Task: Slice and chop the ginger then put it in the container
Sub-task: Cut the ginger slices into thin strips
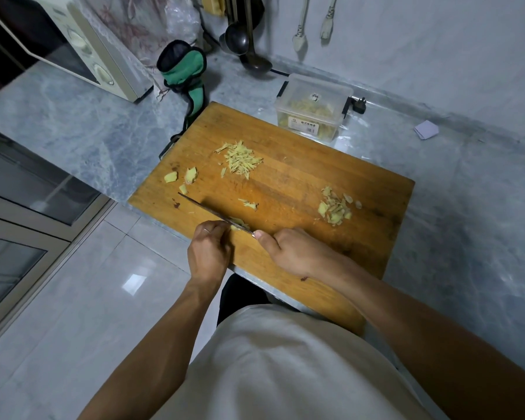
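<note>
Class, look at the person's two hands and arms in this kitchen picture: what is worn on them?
Both forearms are bare, with no sleeves showing. The left hand wears a thin plain ring on one finger. The right hand shows no ring, watch or glove. A light-coloured top covers the body.

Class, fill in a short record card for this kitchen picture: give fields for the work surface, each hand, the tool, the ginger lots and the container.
Surface: wooden cutting board on a marble counter
Left hand: fingers curled, holding down a ginger piece against the blade
Right hand: grips the knife, blade angled to the left
Ginger strips: pile at the board's middle
Ginger chunks: three, near the left edge
Ginger slices: pile at the right
Container: clear plastic box beyond the board, some ginger inside
</note>
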The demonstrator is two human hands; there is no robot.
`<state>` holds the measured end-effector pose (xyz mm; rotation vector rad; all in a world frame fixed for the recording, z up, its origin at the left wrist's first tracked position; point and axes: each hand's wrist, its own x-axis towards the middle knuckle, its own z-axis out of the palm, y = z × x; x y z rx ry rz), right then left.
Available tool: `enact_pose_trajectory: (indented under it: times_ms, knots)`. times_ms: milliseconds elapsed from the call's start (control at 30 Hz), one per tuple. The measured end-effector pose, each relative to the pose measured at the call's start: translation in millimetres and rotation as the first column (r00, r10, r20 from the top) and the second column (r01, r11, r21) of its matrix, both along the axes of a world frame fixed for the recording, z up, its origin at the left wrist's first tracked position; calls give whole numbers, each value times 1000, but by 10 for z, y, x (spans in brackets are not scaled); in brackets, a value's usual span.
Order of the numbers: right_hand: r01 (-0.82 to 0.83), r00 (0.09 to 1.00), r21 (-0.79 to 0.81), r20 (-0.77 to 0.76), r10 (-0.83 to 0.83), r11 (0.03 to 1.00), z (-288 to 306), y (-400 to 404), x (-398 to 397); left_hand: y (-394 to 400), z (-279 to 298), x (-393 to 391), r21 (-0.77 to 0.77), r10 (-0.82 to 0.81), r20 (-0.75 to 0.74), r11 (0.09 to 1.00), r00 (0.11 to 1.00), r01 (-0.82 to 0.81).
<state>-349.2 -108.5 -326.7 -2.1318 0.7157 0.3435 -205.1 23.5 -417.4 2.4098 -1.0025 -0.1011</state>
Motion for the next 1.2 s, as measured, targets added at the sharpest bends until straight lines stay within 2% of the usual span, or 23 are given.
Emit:
enact_pose_trajectory:
  times_ms: [400, 900, 1100, 1200]
  knots:
    - [-14, 1000, -19, 9, 15, 1000, 31, 4, -4, -21, -61, -3, -99, 68, -87, 992, 994, -76]
    - [-9, 1000, -50, 12, 10, 999, -71, 102, 51, -35, 1, -6, 15, 73, -76, 997, 994, -72]
    - [-66, 997, -156, 19, 70, 986, -116, 210, 51, -75, 69, -27, 78, 134, -44, 988, 990, -130]
    - [-61, 998, -140, 13, 63, 988, -71, 165, 87, -79, 130, -65, 82, 133, -32, 988, 991, -130]
